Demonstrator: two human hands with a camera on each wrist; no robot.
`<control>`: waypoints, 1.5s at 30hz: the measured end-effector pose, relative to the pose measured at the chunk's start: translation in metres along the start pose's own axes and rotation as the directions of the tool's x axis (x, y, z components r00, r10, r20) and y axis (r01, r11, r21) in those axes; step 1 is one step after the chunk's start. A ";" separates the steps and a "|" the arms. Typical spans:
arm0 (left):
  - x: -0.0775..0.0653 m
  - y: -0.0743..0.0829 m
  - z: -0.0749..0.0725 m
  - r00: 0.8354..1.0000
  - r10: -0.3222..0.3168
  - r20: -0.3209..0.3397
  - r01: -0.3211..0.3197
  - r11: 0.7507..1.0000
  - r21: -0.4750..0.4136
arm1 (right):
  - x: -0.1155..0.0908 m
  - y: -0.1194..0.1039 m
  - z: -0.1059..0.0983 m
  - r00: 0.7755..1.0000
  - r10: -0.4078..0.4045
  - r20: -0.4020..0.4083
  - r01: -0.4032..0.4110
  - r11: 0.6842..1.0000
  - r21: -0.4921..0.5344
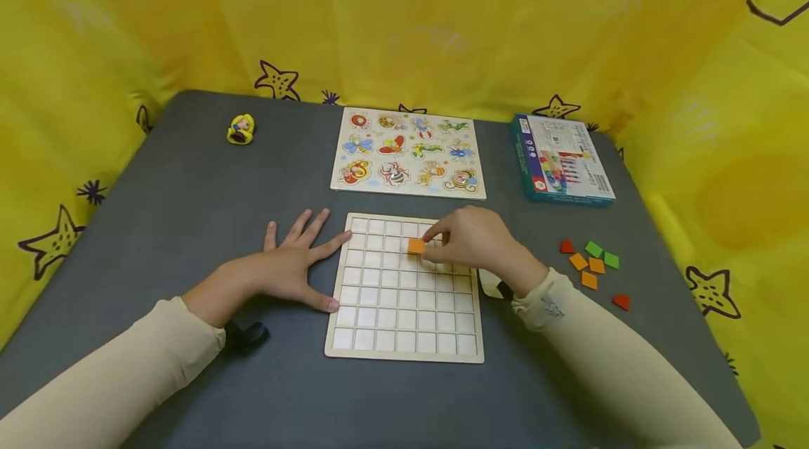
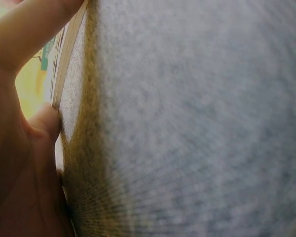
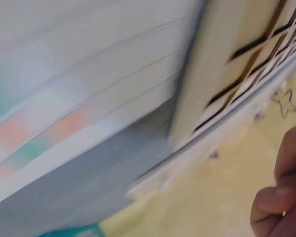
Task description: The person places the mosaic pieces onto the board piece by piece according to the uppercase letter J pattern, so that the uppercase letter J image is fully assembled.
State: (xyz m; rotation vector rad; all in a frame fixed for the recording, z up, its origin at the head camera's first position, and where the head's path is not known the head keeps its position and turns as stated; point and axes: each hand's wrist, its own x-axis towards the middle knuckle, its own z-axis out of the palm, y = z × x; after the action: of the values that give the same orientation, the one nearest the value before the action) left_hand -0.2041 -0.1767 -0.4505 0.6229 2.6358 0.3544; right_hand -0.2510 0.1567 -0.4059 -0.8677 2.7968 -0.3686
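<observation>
A wooden grid board [image 1: 404, 358] lies flat on the grey table, its cells pale and bare apart from the upper part near the right hand. The left hand [image 1: 287, 270] is spread wide at the board's left side, thumb and index fingertips on its edge. In the left wrist view, the left hand's fingers [image 2: 34, 29] reach to the board's edge. Over the upper cells, the right hand [image 1: 474, 242] pinches an orange square tile [image 1: 415, 246] between thumb and index finger. Curled fingers of the right hand [image 3: 278, 197] show in the right wrist view; the tile is hidden there.
Loose orange tiles [image 1: 589, 281], green tiles [image 1: 611, 260] and red pieces [image 1: 621, 302] lie at the right. A card [image 1: 490, 284] is partly under the right wrist. Behind are an insect puzzle [image 1: 407, 154], a box [image 1: 565, 157] and a small yellow toy [image 1: 241, 129].
</observation>
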 end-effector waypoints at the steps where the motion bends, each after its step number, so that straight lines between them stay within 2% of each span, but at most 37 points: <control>1: 0.001 0.001 0.000 1.000 0.001 0.003 -0.001 1.000 -0.001 | 0.007 -0.004 0.003 1.000 0.005 0.000 -0.005 1.000 -0.019; 6: 0.004 0.001 0.002 1.000 0.006 0.002 -0.006 1.000 -0.016 | 0.028 -0.016 0.014 1.000 0.018 -0.001 -0.018 0.993 -0.119; 14: 0.003 0.001 -0.001 1.000 -0.010 0.004 0.010 1.000 -0.017 | 0.035 -0.025 0.018 1.000 0.016 0.003 -0.015 0.984 -0.177; 27: 0.001 -0.001 0.000 1.000 0.000 -0.004 0.000 1.000 -0.001 | 0.036 -0.024 0.019 0.998 0.024 0.054 -0.015 0.988 -0.155; 34: 0.002 -0.002 0.001 1.000 0.001 -0.006 -0.001 1.000 0.000 | 0.035 -0.028 0.019 0.999 -0.034 0.022 0.037 0.984 -0.172; 40: 0.001 0.000 0.000 1.000 0.004 -0.007 -0.004 1.000 -0.006 | 0.034 -0.034 0.020 0.999 -0.024 0.041 0.032 0.978 -0.208; 45: 0.001 -0.001 -0.001 1.000 0.004 -0.007 -0.004 1.000 -0.009 | 0.034 -0.034 0.021 0.999 -0.004 0.036 0.010 0.987 -0.160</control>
State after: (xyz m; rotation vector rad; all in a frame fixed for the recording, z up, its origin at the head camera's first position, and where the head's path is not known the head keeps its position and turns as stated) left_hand -0.2052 -0.1769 -0.4501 0.6252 2.6381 0.3699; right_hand -0.2559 0.1064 -0.4194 -0.9080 2.8209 -0.1282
